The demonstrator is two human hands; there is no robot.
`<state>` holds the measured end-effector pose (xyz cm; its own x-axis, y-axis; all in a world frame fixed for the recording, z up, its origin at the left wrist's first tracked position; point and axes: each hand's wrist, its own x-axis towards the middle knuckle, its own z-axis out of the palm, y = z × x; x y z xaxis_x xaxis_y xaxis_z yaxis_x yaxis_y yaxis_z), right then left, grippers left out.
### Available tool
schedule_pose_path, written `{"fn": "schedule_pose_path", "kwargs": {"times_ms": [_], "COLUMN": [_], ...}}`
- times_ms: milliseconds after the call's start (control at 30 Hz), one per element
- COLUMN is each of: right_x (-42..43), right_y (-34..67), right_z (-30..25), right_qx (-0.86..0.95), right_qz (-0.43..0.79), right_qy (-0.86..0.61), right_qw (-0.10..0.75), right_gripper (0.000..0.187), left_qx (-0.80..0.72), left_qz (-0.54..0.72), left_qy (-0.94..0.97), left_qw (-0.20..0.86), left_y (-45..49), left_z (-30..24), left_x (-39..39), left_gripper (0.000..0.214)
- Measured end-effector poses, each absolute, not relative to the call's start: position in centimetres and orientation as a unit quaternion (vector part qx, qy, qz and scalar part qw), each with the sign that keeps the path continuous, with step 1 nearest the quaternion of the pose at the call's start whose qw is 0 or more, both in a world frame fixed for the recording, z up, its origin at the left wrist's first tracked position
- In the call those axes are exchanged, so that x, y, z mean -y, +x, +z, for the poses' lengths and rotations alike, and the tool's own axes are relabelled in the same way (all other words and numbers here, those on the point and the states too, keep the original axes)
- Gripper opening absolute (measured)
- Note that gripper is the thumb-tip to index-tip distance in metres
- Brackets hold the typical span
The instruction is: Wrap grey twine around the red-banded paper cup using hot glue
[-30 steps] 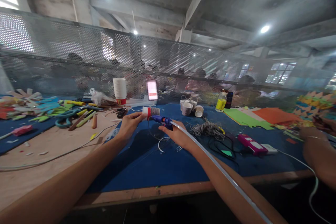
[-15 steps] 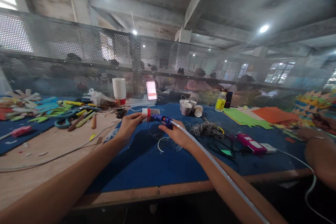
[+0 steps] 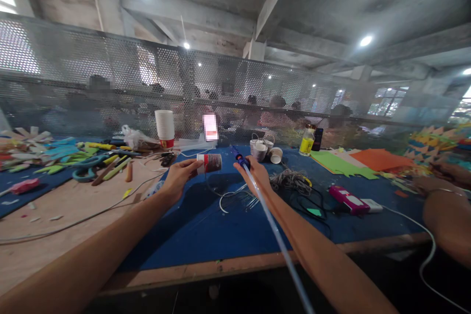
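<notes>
My left hand (image 3: 181, 175) is closed round a small paper cup (image 3: 209, 162) with a red band, held on its side above the blue mat (image 3: 235, 228). My right hand (image 3: 257, 172) grips a blue glue gun (image 3: 240, 158) with a long translucent glue stick (image 3: 274, 228) running back along my forearm. The gun's nozzle points up and away, a short gap to the right of the cup.
Loose wire and twine (image 3: 290, 180) lie just beyond my hands. Small cups (image 3: 262, 149), a yellow bottle (image 3: 306, 143), a pink tool (image 3: 348, 198), coloured paper sheets (image 3: 349, 162), a cup stack (image 3: 165, 128) and scissors (image 3: 88, 170) are on the table. Another person's arm (image 3: 445, 216) is at right.
My right hand swung the glue gun away from the cup, its nozzle now up and to the right. The cup stayed in my left hand, tilted slightly lower.
</notes>
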<state>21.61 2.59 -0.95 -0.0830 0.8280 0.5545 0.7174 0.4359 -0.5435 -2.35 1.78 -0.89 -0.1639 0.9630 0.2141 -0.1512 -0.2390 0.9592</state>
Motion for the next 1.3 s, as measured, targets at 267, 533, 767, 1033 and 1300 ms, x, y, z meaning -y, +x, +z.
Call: {"fn": "schedule_pose_path", "kwargs": {"times_ms": [267,533,767,1033,1300], "right_x": [-5.4,-6.6,-6.9,-5.2,-2.9], "right_y": [24.1,25.2,25.4,24.5,20.1], "right_z": [-1.5,-2.6,-3.2,-2.0,-1.4], "right_qx": [0.709,0.699,0.708,0.718,0.764], "right_qz": [0.048,0.056,0.052,0.002,0.346], "right_qy": [-0.644,-0.684,-0.682,-0.663,-0.378], "right_qw": [0.284,0.201,0.179,0.212,0.391], "right_gripper": [0.043,0.043,0.042,0.044,0.024], "left_qx": [-0.413,-0.408,-0.396,-0.387,-0.406], "left_qz": [0.642,0.634,0.633,0.630,0.626], "left_qy": [0.462,0.486,0.490,0.504,0.535], "left_qw": [0.452,0.442,0.450,0.447,0.397], "left_y": [-2.5,-2.4,-2.1,-1.8,-0.8], "left_z": [-1.0,-0.8,-0.7,-0.6,0.1], "left_x": [-2.0,-1.8,-1.7,-1.3,-0.1], "left_gripper": [0.032,0.026,0.033,0.040,0.049]}}
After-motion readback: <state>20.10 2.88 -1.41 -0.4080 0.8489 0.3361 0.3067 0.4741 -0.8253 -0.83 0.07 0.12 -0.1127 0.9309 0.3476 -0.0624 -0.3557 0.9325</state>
